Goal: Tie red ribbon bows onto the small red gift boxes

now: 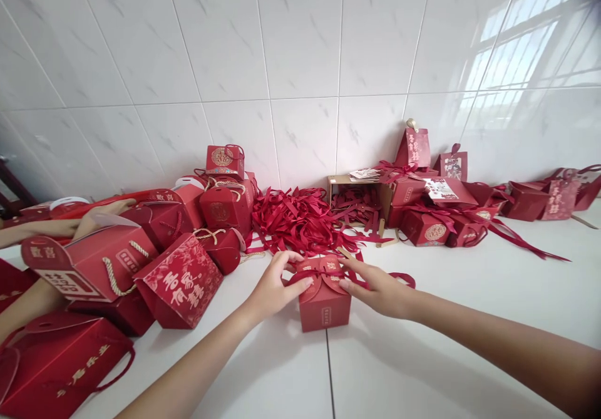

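Note:
A small red gift box [325, 309] stands upright on the white table, its rounded top flaps folded in and a dark red ribbon [319, 273] lying across them. On the box's left, my left hand [277, 286] has its thumb and fingers closed on the ribbon by the flap. My right hand [375, 286] touches the top right of the box, its thumb on the flap and its fingers at the ribbon. A ribbon loop [404, 279] sticks out beyond my right wrist.
Behind the box lies a heap of red ribbons [300, 218] beside an open carton [359, 200]. Red gift boxes [181, 281] crowd the left, where another person's arms [47, 231] reach in. More boxes [425, 228] line the tiled wall at right.

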A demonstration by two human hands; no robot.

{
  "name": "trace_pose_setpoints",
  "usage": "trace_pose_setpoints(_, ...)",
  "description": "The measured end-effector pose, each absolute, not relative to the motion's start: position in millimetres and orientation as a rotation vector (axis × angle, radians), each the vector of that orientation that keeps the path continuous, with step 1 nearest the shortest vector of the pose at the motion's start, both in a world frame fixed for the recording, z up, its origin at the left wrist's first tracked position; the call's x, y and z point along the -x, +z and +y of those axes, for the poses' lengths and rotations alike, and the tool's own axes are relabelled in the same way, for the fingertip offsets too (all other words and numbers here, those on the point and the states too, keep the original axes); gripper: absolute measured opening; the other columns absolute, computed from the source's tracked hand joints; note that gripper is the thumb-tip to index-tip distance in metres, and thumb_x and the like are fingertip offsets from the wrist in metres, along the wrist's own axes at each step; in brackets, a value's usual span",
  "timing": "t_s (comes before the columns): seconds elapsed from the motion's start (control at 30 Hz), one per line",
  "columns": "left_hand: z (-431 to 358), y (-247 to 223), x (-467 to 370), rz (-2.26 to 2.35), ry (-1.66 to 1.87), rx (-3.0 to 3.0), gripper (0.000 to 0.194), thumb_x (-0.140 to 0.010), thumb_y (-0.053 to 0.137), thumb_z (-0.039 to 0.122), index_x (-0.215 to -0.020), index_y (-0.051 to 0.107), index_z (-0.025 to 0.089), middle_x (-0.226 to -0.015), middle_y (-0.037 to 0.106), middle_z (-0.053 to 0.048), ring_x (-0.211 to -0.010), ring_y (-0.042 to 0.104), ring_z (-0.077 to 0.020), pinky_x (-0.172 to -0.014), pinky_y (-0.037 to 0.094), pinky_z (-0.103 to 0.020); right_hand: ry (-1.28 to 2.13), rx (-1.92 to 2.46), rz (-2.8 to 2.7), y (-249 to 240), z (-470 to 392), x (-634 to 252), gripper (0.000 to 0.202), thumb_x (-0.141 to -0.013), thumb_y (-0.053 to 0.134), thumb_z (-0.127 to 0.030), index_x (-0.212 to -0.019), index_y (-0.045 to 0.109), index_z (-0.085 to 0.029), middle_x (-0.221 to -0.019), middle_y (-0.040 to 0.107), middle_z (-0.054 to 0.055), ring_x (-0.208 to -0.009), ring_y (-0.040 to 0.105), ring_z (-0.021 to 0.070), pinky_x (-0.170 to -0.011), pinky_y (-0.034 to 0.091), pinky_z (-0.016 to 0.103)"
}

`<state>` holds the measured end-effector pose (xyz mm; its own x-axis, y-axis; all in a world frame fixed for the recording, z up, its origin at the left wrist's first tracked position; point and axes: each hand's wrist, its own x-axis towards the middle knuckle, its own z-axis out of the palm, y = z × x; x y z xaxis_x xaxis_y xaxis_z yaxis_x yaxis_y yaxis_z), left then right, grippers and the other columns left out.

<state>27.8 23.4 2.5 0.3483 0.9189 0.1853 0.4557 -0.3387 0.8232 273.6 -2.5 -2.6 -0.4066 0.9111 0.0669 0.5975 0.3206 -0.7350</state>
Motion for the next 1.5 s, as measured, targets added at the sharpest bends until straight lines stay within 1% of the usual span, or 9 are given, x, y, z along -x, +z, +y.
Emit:
trace_pose_setpoints(0.1,20.5,-0.6,-32.0,1.183,0.892,-1.92,0.032,-0.076,0.064,0.035,-0.102,0.052,0.021,-0.115,0.051,-0.009,-0.104,0.054,-0.0229,-0.076,0.05,-0.032,0.976,1.349,-2.037,-5.4,-8.8,-273.6,0.068,-0.086,0.046,-0.063,-0.141,0.038,-0.023,-0.14,0.046,0.013,-0.128,0.044,0.0305,-0.106,0.035,0.049)
trace_pose_setpoints(0.2,19.5,-1.6,-32.5,1.142,0.89,-1.868,0.034,-0.075,0.066,0.033,-0.103,0.051,0.022,-0.115,0.051,-0.008,-0.103,0.054,-0.0221,-0.082,0.048,-0.034,1.1,1.346,-1.957,-5.4,-10.9,-274.1,0.065,-0.083,0.05,-0.063,-0.133,0.038,-0.023,-0.109,0.059,0.01,-0.093,0.062,0.0238,-0.084,0.05,0.043)
trace_pose_setpoints(0.33,17.6,-3.1,-33.3,1.053,0.871,-1.711,0.045,-0.073,0.071,0.033,-0.108,0.046,0.022,-0.118,0.05,-0.007,-0.1,0.054,-0.0195,-0.085,0.047,-0.034,1.278,1.427,-1.795,-2.7,-8.6,-272.9,0.053,-0.074,0.061,-0.065,-0.099,0.044,-0.021,-0.079,0.048,-0.002,-0.059,0.05,0.0114,-0.054,0.044,0.027)
trace_pose_setpoints(0.5,18.9,-5.4,-36.2,1.113,0.853,-1.533,0.048,-0.07,0.072,0.038,-0.104,0.041,0.023,-0.106,0.049,-0.002,-0.071,0.052,-0.0095,-0.063,0.044,-0.023,1.333,1.459,-1.789,-2.8,-2.0,-276.2,0.053,-0.066,0.068,-0.065,-0.068,0.041,-0.019,-0.067,0.041,-0.004,-0.06,0.038,0.01,-0.052,0.029,0.024)
trace_pose_setpoints(0.67,23.8,0.4,-36.5,1.054,0.784,-1.543,0.043,-0.069,0.073,0.04,-0.089,0.04,0.021,-0.082,0.055,0.002,-0.074,0.054,-0.0133,-0.068,0.042,-0.026,1.246,1.448,-1.78,-7.4,1.2,-277.1,0.054,-0.068,0.064,-0.067,-0.063,0.041,-0.019,-0.06,0.036,-0.005,-0.057,0.031,0.0089,-0.052,0.023,0.024)
trace_pose_setpoints(0.87,24.6,3.0,-31.1,1.144,0.764,-1.599,0.047,-0.066,0.074,0.044,-0.087,0.038,0.022,-0.061,0.039,0.011,-0.057,0.045,-0.0098,-0.058,0.033,-0.023,1.29,1.327,-1.724,-8.3,8.4,-284.5,0.052,-0.066,0.068,-0.065,-0.063,0.047,-0.017,-0.056,0.041,-0.005,-0.054,0.033,0.0078,-0.051,0.025,0.024)
trace_pose_setpoints(1.17,11.8,13.7,-33.4,1.056,0.702,-1.536,0.056,-0.063,0.078,0.043,-0.091,0.032,0.025,-0.083,0.063,0.001,-0.082,0.064,-0.0202,-0.067,0.046,-0.029,1.46,1.318,-1.721,16.6,7.1,-295.6,0.045,-0.069,0.071,-0.055,-0.062,0.049,-0.017,-0.057,0.039,-0.007,-0.051,0.027,0.006,-0.049,0.019,0.024)
trace_pose_setpoints(1.37,9.1,10.5,-33.9,0.991,0.618,-1.507,0.062,-0.067,0.077,0.039,-0.109,0.035,0.023,-0.103,0.065,-0.008,-0.097,0.063,-0.0238,-0.081,0.048,-0.036,1.776,1.143,-1.658,27.3,-1.3,-295.4,0.041,-0.075,0.07,-0.048,-0.064,0.046,-0.017,-0.053,0.037,-0.008,-0.048,0.023,0.0049,-0.048,0.014,0.025)
trace_pose_setpoints(1.5,5.2,12.8,-34.5,0.902,0.492,-1.562,0.051,-0.069,0.076,0.039,-0.103,0.042,0.022,-0.098,0.066,-0.006,-0.095,0.063,-0.0239,-0.081,0.048,-0.037,1.893,1.02,-1.509,29.7,-5.0,-293.1,0.033,-0.075,0.072,-0.04,-0.067,0.052,-0.016,-0.052,0.043,-0.007,-0.047,0.034,0.0049,-0.048,0.022,0.023)
